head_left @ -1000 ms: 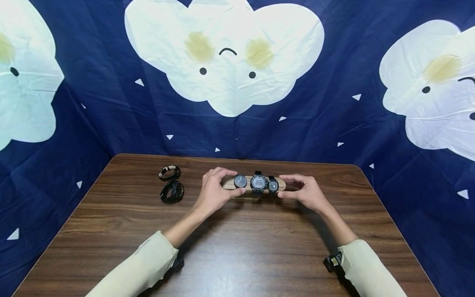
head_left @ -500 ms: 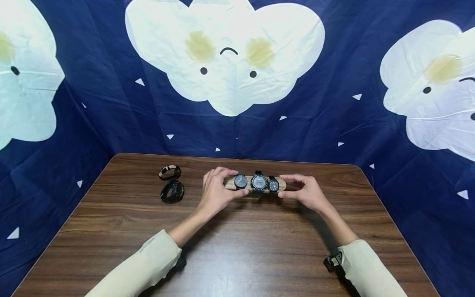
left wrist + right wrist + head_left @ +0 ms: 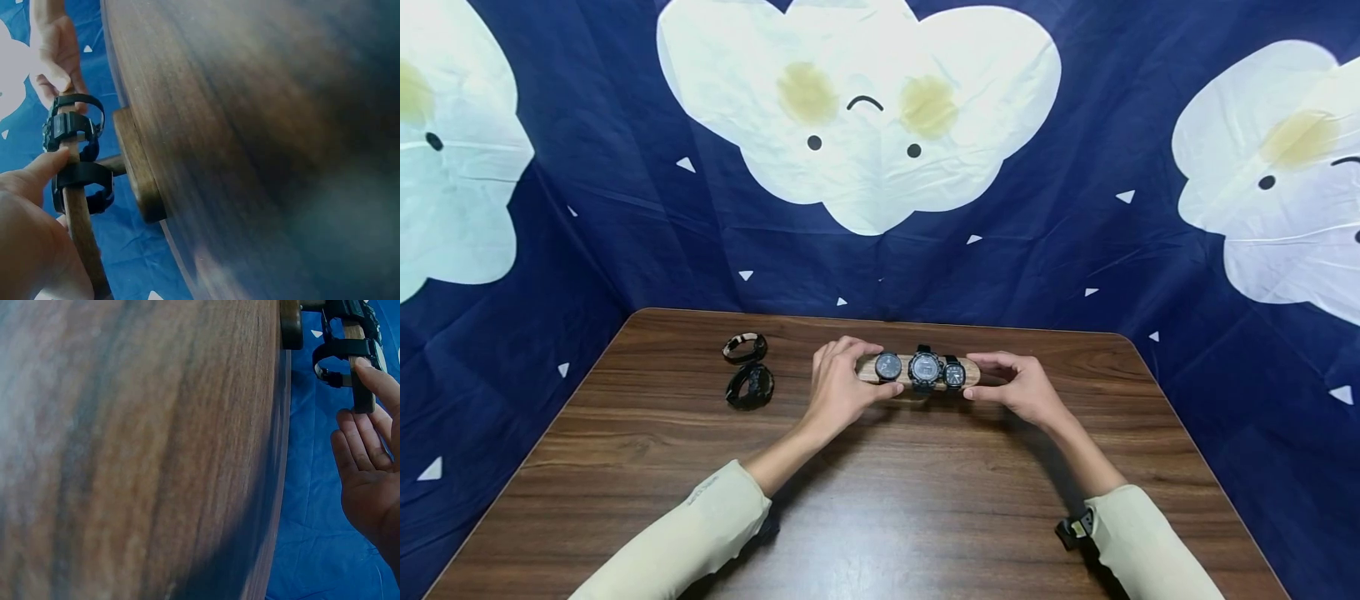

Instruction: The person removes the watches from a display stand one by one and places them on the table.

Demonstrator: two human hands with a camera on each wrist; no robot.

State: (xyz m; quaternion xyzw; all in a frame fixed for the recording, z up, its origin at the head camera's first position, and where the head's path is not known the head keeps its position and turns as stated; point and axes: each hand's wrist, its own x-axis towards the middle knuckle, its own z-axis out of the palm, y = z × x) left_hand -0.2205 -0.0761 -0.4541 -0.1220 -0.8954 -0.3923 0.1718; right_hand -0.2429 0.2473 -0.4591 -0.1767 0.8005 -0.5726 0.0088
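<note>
A wooden watch stand (image 3: 81,228) has a crossbar on a short post above a flat foot (image 3: 139,164). Three black wristwatches are strapped round the bar: a round-faced watch (image 3: 888,367) on the left, a bulkier watch (image 3: 925,367) in the middle, a squarish watch (image 3: 954,375) on the right. My left hand (image 3: 838,382) pinches the left watch on the bar, thumb at the near edge and forefinger at the far edge. With thumb and fingers, my right hand (image 3: 1026,387) grips the bar's right end. The post is hidden in the head view.
Two more dark bands lie on the table's left: a bracelet-like loop (image 3: 744,348) and, touching it, a black watch (image 3: 750,386). The brown wooden table (image 3: 880,500) ends at a navy curtain (image 3: 880,283) with white cloud shapes.
My left hand has shifted slightly right along the bar, its thumb lying a little further past the left watch. The right hand, the stand and the other watches look unmoved.
</note>
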